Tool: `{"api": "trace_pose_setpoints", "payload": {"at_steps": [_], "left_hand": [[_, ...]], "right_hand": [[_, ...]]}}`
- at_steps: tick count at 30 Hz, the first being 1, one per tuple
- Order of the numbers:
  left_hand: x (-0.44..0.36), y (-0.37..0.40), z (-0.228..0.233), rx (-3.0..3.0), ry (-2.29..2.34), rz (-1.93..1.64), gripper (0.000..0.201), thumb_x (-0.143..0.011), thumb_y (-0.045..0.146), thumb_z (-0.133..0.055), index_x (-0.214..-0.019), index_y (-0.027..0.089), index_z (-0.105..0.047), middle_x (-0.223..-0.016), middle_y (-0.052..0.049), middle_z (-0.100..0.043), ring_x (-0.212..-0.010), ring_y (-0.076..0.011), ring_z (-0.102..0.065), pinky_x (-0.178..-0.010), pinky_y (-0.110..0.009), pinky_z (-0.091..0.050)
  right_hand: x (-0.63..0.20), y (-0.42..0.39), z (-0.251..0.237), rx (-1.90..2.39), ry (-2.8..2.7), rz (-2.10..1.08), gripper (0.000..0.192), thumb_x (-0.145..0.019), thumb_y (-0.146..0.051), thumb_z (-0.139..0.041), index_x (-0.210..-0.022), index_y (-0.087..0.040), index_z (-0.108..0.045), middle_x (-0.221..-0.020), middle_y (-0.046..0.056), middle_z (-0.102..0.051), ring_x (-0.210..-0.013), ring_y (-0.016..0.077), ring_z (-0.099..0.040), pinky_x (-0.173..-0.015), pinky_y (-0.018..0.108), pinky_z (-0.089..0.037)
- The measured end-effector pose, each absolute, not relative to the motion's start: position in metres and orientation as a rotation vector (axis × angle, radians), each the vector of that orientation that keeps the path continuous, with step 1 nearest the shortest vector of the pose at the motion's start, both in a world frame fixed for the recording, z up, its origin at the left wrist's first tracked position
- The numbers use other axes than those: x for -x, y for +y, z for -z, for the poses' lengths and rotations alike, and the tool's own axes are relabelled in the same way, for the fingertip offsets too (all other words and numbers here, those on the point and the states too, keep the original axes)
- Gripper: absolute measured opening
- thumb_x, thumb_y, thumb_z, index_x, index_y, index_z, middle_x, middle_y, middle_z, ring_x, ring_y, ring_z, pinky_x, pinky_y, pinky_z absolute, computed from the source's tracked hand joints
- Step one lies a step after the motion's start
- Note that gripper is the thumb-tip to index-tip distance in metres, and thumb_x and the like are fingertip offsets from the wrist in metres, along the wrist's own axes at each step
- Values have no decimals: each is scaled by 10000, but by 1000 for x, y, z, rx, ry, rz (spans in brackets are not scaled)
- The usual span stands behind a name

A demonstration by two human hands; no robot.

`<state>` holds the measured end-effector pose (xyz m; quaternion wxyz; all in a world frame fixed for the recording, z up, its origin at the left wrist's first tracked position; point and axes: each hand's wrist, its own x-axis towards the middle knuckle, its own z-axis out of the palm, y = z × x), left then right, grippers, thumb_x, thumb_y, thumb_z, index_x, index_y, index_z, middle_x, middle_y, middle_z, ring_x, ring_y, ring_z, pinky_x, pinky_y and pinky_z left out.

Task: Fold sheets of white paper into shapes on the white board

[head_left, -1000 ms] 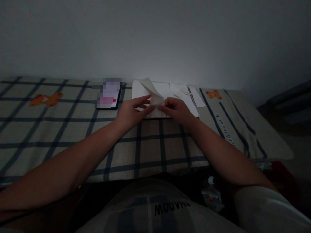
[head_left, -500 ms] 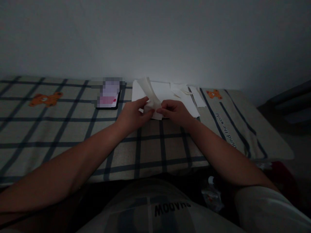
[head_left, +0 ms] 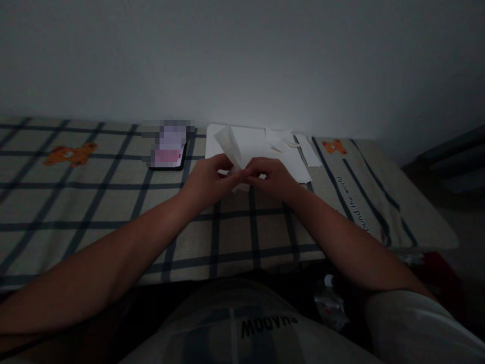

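Here the fingertips of both hands meet a little above the middle of the frame, pinching one small folded piece of paper [head_left: 232,146] between them. The left hand [head_left: 206,179] grips it from the left with thumb and forefinger closed on the fold; the right hand [head_left: 271,177] pinches from the right, its fingers curled in. The paper's free corner stands up and back, tilted, above the knuckles.

To make this fold well, the judgement is that the pinch should stay right on the crease line while the edges are matched, then the thumbs should run outward along it; thin paper creases crisply but tears or skews if tugged.

The paper looks pale, thin and matte, with sharp straight edges. Just behind the hands lies a flat white sheet [head_left: 265,149], rectangular, with smaller white strips and scraps [head_left: 299,144] scattered on its right part. To the upper left of the hands sits a dark-rimmed phone [head_left: 168,151], its screen lit. All of it rests on a soft cloth-covered surface [head_left: 94,202], beige with dark checked lines and orange bear prints [head_left: 71,154]. A plain pale wall [head_left: 242,60] fills the top of the frame.
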<state>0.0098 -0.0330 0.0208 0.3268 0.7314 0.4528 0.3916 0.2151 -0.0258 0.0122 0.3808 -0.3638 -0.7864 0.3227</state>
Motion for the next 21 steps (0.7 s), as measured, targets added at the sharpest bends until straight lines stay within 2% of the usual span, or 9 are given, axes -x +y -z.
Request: {"api": "trace_pose_setpoints", "payload": {"at_steps": [3, 8, 13, 18, 21], "left_hand": [[-11, -35, -25, -1920, 1201, -1004, 392, -864, 556, -685, -892, 168, -734, -840, -57, -768, -765, -207, -708, -657, -291, -561], [-7, -26, -23, -1877, 1200, -1066, 342, -879, 514, -659, -766, 191, -666, -712, -16, -678, -681, -171, -610, -574, -270, -452], [2, -10, -13, -1553, 1038, -1222, 177, -862, 370, -650, -786, 212, -673, -755, -15, -672, -651, -158, -569, -548, -267, -420], [6, -1, -7, -1395, 1117, -1209, 249, -882, 405, -651, -721, 221, -603, -602, 11, -564, -496, -129, -499, -459, -247, -361], [4, -1, -5, -1404, 1160, -1186, 278, -899, 417, -630, -716, 221, -558, -583, 15, -547, -465, -119, -494, -429, -228, -342]], "right_hand": [[-216, -27, -14, 894, -1997, -831, 378, -896, -563, -682, -728, -225, -656, -760, -1, -655, -719, 137, -555, -685, 304, -406], [-218, -29, -19, 957, -1929, -860, 410, -916, -581, -633, -721, -223, -591, -691, -22, -554, -663, 128, -484, -652, 303, -378], [-226, -24, -17, 1026, -1828, -834, 396, -903, -539, -615, -684, -233, -493, -647, -37, -432, -634, 127, -391, -607, 301, -318], [-239, -6, -6, 1180, -1652, -733, 362, -844, -358, -617, -613, -235, -366, -619, -47, -327, -630, 123, -347, -601, 293, -270], [-243, 3, -2, 1258, -1560, -911, 318, -852, -352, -593, -635, -241, -389, -601, -56, -349, -584, 117, -382, -571, 284, -303]]}}
